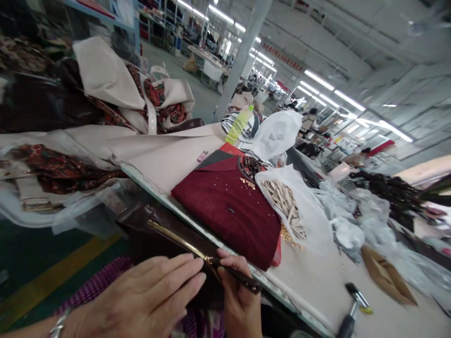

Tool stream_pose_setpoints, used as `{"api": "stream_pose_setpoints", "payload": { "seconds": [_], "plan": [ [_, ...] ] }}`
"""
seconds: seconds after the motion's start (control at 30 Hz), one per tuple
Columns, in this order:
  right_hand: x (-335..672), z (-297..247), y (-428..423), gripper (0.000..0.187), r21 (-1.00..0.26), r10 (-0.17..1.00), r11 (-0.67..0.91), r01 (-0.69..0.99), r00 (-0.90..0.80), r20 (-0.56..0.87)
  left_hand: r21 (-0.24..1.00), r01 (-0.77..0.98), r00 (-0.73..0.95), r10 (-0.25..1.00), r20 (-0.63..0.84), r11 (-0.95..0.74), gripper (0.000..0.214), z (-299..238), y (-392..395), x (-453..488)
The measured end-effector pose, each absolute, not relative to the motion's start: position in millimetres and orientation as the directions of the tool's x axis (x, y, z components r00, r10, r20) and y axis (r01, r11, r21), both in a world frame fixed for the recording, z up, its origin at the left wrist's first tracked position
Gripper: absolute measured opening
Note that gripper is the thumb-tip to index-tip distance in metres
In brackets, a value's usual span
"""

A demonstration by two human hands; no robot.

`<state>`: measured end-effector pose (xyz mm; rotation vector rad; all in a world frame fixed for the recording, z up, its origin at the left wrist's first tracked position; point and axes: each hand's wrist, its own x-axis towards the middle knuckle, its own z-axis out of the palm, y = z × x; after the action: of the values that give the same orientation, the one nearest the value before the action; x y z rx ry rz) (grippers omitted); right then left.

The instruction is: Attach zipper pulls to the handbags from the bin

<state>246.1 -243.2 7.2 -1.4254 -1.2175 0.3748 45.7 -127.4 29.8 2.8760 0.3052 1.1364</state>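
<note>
A dark brown leather piece, seemingly a bag (141, 218), hangs at the near edge of the worktable, with a gold-toothed zipper (176, 238) running across it. My left hand (151, 291) lies along the near side of the zipper, fingers stretched out and together; its thumb is hidden. At the zipper's right end, my right hand (239, 291) pinches a dark leather zipper pull (243, 278) between thumb and fingers. The metal slider shows between my two hands. The lower part of the bag is hidden behind my hands.
Folded maroon cloth (225, 206) covers the table beyond the zipper, with small gold hardware on it. Right of it are a white plastic bag of strips (285, 206) and a hammer (354, 305). A yellow-green bottle (239, 124) stands behind. Beige bags (109, 75) pile up at left.
</note>
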Motion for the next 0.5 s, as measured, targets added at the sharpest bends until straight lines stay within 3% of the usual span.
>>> {"api": "stream_pose_setpoints", "payload": {
  "seconds": [0.1, 0.23, 0.4, 0.5],
  "plan": [
    [251, 42, -230, 0.018, -0.78, 0.757, 0.231, 0.582, 0.397, 0.52, 0.077, 0.128, 0.744, 0.147, 0.652, -0.989, 0.041, 35, -122, 71],
    [282, 54, -204, 0.019, -0.627, 0.703, 0.146, 0.766, 0.366, 0.61, 0.069, 0.047, 0.776, 0.08, 0.625, -0.997, 0.048, 39, -77, 121],
    [319, 22, -188, 0.029, -0.465, 0.749, 0.082, 0.882, 0.253, 0.612, 0.192, 0.034, 0.855, 0.128, 0.503, -0.981, 0.056, 12, -50, 169],
    [319, 15, -194, 0.037, -0.265, 0.801, -0.022, 0.964, 0.176, 0.572, 0.219, 0.057, 0.88, 0.152, 0.45, -0.974, 0.055, 1, -52, 174]
  ]
}}
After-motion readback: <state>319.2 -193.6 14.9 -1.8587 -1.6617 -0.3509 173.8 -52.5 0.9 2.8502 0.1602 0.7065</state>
